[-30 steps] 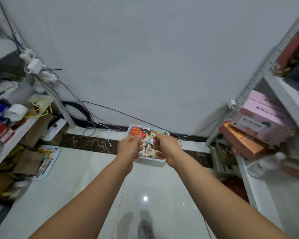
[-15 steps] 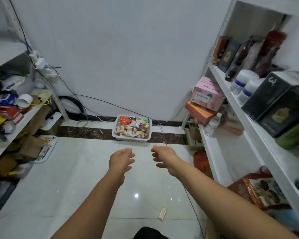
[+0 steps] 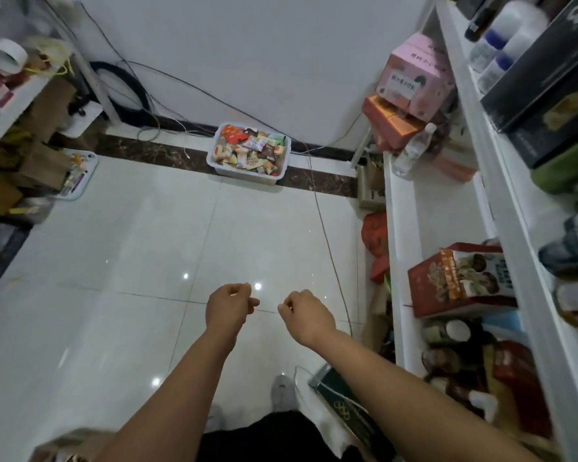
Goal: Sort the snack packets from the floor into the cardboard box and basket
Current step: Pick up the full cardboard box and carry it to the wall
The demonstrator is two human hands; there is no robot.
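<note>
A white plastic basket (image 3: 246,176) stands on the floor against the far wall, filled with several colourful snack packets (image 3: 251,150). My left hand (image 3: 229,308) and my right hand (image 3: 307,317) hover side by side over the bare white tiles, well short of the basket. The fingers of both hang loosely curled and hold nothing. A tan cardboard edge (image 3: 65,443) shows at the bottom left, mostly hidden by my left arm. No loose packet shows on the floor.
White shelving (image 3: 402,235) crowded with boxes and bottles runs down the right. Cluttered shelves and a small white tray (image 3: 84,181) line the left. A thin cable (image 3: 327,235) crosses the tiles. A dark flat box (image 3: 342,403) lies by my shoe (image 3: 282,391).
My hands left the basket and drew back toward me. They were spread and relaxed half a second ago; their fingers now hang curled. The basket looks farther away as the view tipped down.
</note>
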